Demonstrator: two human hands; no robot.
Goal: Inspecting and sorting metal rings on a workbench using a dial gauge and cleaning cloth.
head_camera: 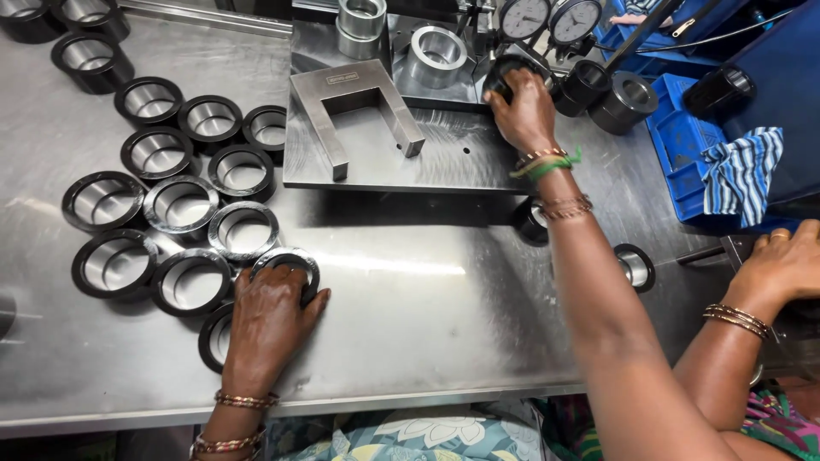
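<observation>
My left hand (266,326) lies at the near left of the steel table (427,307), fingers and thumb closed round a black ring with a shiny bore (289,258). Another ring (213,337) peeks out beside the wrist. My right hand (523,111) reaches far across the table and grips a black ring (506,70) under two dial gauges (548,17). Bangles and a green thread circle that wrist.
Several more black rings (181,205) are clustered on the left. A grey plate carries a U-shaped metal block (354,102) and shiny sleeves (436,53). Loose rings (634,266) lie by my forearm. Another person's hand (786,260) rests at the right, near a blue crate (683,145) and a striped cloth (741,171).
</observation>
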